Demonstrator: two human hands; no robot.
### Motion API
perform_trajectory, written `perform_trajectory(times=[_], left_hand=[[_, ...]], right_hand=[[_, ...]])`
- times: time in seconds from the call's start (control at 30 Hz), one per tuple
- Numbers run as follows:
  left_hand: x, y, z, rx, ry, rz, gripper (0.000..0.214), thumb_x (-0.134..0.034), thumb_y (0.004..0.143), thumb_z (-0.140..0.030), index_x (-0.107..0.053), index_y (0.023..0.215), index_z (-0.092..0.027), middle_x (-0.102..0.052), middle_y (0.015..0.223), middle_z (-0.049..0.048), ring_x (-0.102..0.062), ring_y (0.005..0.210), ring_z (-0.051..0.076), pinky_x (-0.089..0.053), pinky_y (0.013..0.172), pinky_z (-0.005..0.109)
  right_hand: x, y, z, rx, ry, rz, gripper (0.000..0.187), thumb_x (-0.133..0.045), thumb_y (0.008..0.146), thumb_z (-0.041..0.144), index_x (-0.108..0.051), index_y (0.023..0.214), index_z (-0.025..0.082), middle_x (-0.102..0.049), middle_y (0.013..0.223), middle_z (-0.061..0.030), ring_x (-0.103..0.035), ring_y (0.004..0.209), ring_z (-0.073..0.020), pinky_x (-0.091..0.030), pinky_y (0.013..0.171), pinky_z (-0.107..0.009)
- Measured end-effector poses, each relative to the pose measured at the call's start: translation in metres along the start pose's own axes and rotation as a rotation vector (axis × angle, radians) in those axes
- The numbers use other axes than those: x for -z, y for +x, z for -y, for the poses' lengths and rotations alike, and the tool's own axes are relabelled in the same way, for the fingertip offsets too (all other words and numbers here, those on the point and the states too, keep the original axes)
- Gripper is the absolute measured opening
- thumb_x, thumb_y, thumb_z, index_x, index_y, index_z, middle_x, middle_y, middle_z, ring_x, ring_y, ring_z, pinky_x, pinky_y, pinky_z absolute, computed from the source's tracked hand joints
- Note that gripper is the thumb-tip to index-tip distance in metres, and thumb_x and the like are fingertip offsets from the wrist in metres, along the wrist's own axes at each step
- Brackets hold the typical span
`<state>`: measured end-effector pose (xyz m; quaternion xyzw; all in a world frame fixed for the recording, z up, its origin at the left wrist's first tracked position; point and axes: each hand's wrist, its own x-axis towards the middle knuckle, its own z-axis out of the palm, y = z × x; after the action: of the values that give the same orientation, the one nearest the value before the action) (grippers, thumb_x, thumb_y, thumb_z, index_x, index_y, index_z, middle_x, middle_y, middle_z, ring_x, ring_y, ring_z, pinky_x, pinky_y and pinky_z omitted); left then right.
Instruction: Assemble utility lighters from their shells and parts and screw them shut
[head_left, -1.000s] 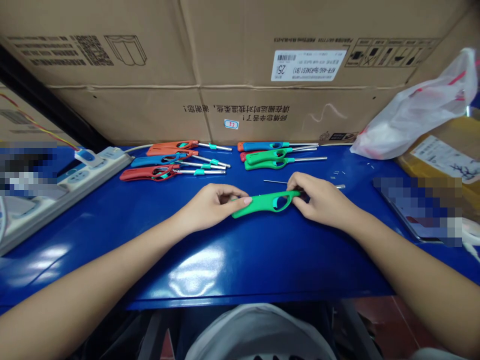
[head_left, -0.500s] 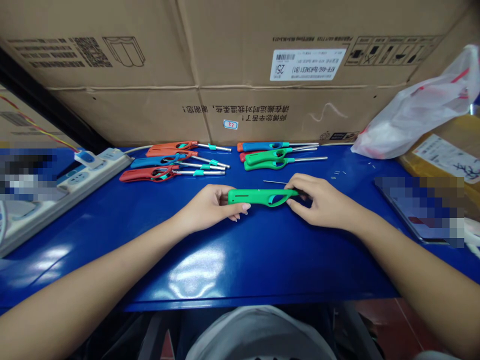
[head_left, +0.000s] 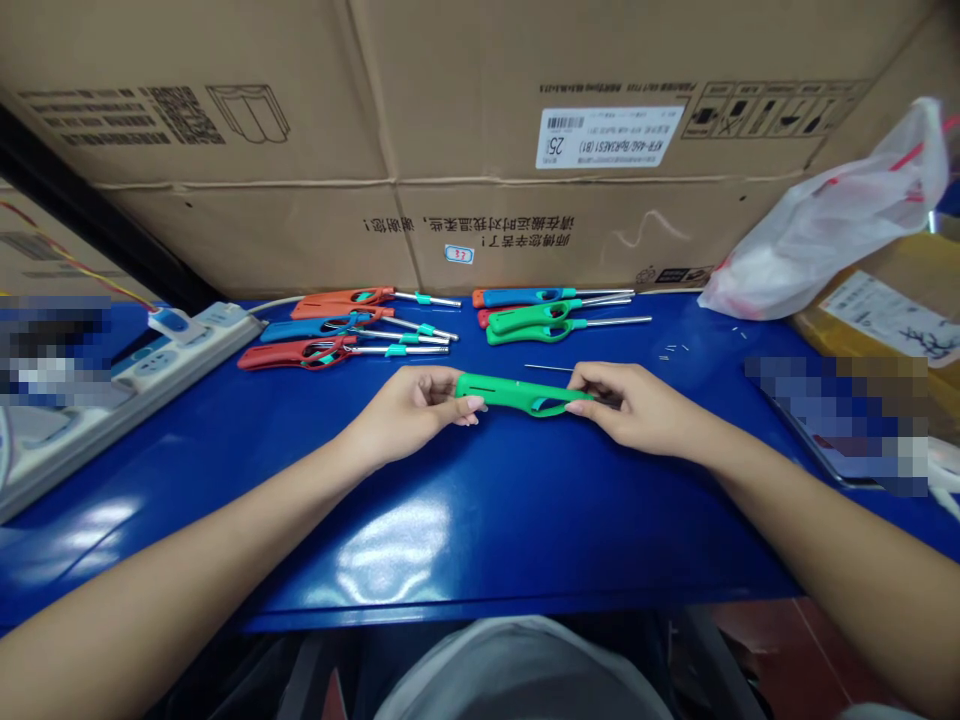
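Between my two hands, above the blue table, is a green long-necked lighter with a teal trigger in its loop. My left hand is closed on the butt of its handle, thumb on the near side. My right hand pinches the front end by the trigger loop; whatever extends beyond is hidden by the fingers. A thin metal rod lies on the table just behind the lighter, its right end concealed by my right hand.
Orange, blue and red lighters lie at the back left; blue, red and green lighters lie at back centre. A power strip runs along the left. Small metal pins, a phone and a plastic bag are rightward. A cardboard wall stands behind.
The green lighter has tilted slightly, its front end now lower than its butt. My right hand's thumb and fingers have shifted a little on the front end. My left hand has moved slightly left.
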<state>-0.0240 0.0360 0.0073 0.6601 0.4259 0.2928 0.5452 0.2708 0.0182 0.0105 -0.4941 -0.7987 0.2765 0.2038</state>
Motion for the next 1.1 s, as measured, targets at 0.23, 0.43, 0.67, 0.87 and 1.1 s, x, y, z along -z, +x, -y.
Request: perform_trajectory(times=[0.23,0.43,0.67,0.87,1.1], left_hand=[[-0.004,-0.003,-0.003,0.032,0.1,0.046,0.048,-0.073,0.084,-0.06,-0.072,0.092,-0.013,-0.073,0.071,0.0042,-0.07,0.063,0.015,-0.06,0.064,0.027],[-0.006,-0.003,0.0,0.034,0.171,0.029,0.046,-0.068,0.087,-0.059,-0.074,0.093,-0.013,-0.07,0.065,0.0027,-0.067,0.059,0.015,-0.055,0.061,0.024],[-0.011,-0.006,-0.004,0.075,0.131,0.019,0.043,-0.068,0.087,-0.054,-0.074,0.09,-0.012,-0.07,0.065,0.0032,-0.066,0.058,0.013,-0.055,0.06,0.022],[-0.011,-0.004,0.003,0.04,0.099,0.047,0.048,-0.071,0.086,-0.05,-0.069,0.118,-0.014,-0.07,0.089,0.0044,-0.066,0.058,0.012,-0.059,0.055,0.026],[-0.004,-0.006,0.001,-0.126,0.313,0.138,0.047,-0.082,0.078,-0.037,-0.072,0.117,-0.015,-0.067,0.095,0.0042,-0.067,0.069,0.012,-0.057,0.061,0.023]], right_hand=[[0.005,-0.002,0.005,-0.027,-0.025,0.06,0.024,-0.057,0.09,0.042,-0.063,0.086,0.02,-0.058,0.07,0.0012,-0.05,0.062,-0.0145,-0.04,0.058,-0.028],[0.004,-0.001,0.007,0.015,-0.002,0.081,0.028,-0.056,0.094,0.043,-0.07,0.093,0.018,-0.067,0.078,-0.0025,-0.056,0.066,-0.0159,-0.043,0.061,-0.029],[-0.003,0.002,0.006,0.13,0.004,0.011,0.019,-0.055,0.096,0.033,-0.064,0.086,0.02,-0.07,0.084,-0.0045,-0.06,0.073,-0.0177,-0.045,0.069,-0.031],[0.0,0.001,0.005,0.154,-0.057,0.09,0.022,-0.055,0.096,0.032,-0.067,0.082,0.021,-0.071,0.081,-0.0038,-0.062,0.074,-0.0186,-0.045,0.072,-0.033],[0.018,-0.001,-0.009,0.15,-0.335,-0.191,0.01,-0.059,0.09,0.027,-0.067,0.092,0.021,-0.069,0.098,-0.0097,-0.061,0.101,-0.0282,-0.048,0.091,-0.043]])
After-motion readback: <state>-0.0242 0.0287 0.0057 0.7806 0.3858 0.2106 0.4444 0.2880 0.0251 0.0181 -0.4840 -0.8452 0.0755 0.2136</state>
